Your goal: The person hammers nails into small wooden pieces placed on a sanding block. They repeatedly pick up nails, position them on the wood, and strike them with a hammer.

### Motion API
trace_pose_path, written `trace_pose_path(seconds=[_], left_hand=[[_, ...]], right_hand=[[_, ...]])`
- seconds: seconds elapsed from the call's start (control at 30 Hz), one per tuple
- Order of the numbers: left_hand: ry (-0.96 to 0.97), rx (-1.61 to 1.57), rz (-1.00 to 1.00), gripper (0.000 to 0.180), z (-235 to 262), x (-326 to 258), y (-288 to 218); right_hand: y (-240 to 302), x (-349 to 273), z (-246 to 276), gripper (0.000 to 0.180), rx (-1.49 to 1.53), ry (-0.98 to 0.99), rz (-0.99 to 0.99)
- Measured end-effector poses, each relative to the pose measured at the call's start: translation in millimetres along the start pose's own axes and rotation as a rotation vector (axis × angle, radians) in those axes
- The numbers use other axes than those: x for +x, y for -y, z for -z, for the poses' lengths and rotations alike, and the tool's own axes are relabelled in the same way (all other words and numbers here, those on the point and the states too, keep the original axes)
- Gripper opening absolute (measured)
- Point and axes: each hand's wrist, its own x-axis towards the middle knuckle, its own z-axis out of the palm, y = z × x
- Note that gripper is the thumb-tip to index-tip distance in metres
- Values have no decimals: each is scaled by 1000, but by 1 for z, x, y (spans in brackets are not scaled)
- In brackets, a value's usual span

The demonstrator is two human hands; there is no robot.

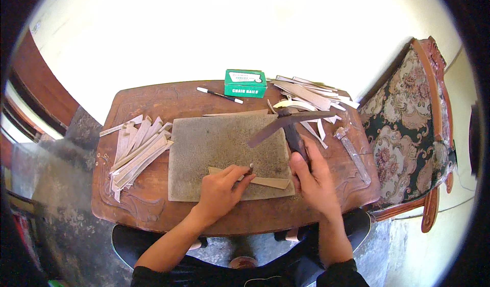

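My left hand (pixel 220 189) is closed in a pinch around a short dark metal piece (pixel 250 169) with a shiny top, upright over a narrow tan strip (pixel 270 182); whether it is a punch or a nail I cannot tell. The strip lies on a worn grey-brown board (pixel 204 144), partly covered by the hand. My right hand (pixel 315 180) grips the dark handle of a hammer (pixel 294 134). Its long, curved head is raised above the board's right part, apart from the metal piece.
A heap of tan strips (pixel 138 149) lies left of the board; more cut strips (pixel 306 93) are piled at the back right. A green box (pixel 245 84) and a marker (pixel 219 95) sit behind. A second hammer (pixel 352 154) rests right, beside a flowered chair (pixel 403 134).
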Motion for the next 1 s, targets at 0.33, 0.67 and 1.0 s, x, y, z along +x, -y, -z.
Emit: trace_pose_path(seconds=[0.33, 0.67, 1.0], left_hand=[[10, -42, 52, 17, 2, 0, -3], [15, -27, 71, 16, 2, -1, -3], [5, -35, 12, 19, 0, 0, 0]], right_hand=[[54, -18, 20, 42, -367, 103, 264], [53, -28, 18, 42, -393, 69, 296], [45, -24, 17, 42, -405, 62, 281]])
